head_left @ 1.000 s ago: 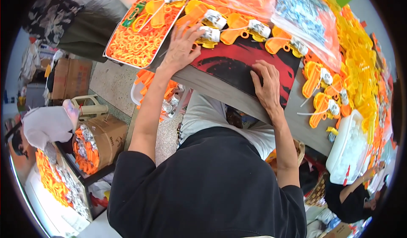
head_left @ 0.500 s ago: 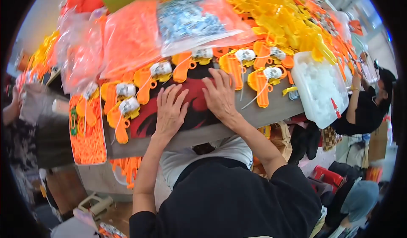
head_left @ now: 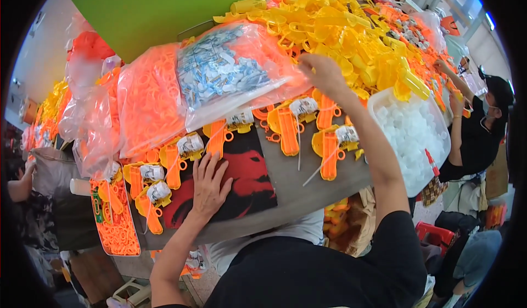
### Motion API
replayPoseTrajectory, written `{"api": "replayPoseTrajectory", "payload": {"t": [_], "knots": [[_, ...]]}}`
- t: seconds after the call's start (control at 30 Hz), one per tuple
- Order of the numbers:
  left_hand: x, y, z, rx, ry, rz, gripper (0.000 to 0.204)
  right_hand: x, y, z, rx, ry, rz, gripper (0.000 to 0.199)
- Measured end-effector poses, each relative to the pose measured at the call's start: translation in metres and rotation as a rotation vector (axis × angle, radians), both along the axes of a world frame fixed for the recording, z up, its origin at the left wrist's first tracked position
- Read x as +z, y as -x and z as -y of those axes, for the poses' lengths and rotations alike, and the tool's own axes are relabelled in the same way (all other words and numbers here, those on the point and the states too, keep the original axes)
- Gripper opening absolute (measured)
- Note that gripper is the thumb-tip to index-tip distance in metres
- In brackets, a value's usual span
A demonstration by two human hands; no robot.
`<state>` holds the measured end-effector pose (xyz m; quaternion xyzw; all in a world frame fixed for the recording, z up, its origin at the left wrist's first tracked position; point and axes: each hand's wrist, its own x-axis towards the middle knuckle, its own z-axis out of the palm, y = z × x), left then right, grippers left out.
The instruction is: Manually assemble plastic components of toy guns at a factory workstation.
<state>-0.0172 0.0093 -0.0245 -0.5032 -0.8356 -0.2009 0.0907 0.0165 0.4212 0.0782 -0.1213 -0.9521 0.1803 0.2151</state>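
Note:
My left hand (head_left: 207,187) lies flat with fingers spread on a red-and-black mat (head_left: 250,184), its fingertips near an orange pistol-shaped plastic piece (head_left: 216,138). My right hand (head_left: 325,76) reaches past the row of pieces to the edge of the heaped yellow plastic parts (head_left: 351,44). Its fingers bend downward beside some orange parts, and their tips are hidden. Around the mat sit several similar orange-and-yellow toy assemblies, each with a white patterned cylinder; one assembly (head_left: 329,153) lies under my right forearm, another (head_left: 150,209) to the left of my left hand.
Clear bags of orange parts (head_left: 151,96) and blue-white parts (head_left: 217,69) lie at the back. A white tub of translucent pieces (head_left: 409,135) stands right, a tray of small orange rings (head_left: 118,232) left. A co-worker (head_left: 477,121) sits at the far right.
My right hand has left the mat and moved up and right to the yellow and orange heap. My left hand stays on the mat. The view has shifted.

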Motion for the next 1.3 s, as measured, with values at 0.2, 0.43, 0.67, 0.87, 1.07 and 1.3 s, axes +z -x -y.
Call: {"api": "replayPoseTrajectory", "payload": {"t": [0.2, 0.43, 0.67, 0.87, 1.07, 1.3], "knots": [[0.007, 0.001, -0.001, 0.017, 0.033, 0.078, 0.048, -0.01, 0.148, -0.071, 0.108, -0.128, -0.252, 0.034], [0.008, 0.0, -0.007, 0.039, 0.042, 0.106, 0.049, -0.015, 0.301, -0.05, 0.216, -0.178, -0.583, 0.046], [0.007, 0.003, -0.001, 0.029, 0.031, 0.121, 0.048, -0.01, 0.257, -0.075, 0.393, -0.122, -0.294, 0.024], [0.011, 0.005, -0.007, 0.032, 0.063, 0.113, 0.046, -0.015, 0.145, -0.118, 0.416, -0.316, -0.197, 0.034], [0.006, 0.001, -0.002, 0.042, 0.066, 0.095, 0.045, 0.0, 0.11, -0.149, -0.012, -0.595, -0.311, 0.061], [0.011, 0.0, -0.004, 0.032, 0.069, 0.116, 0.045, 0.043, 0.103, -0.217, -0.484, -0.58, 0.575, 0.038]]}}
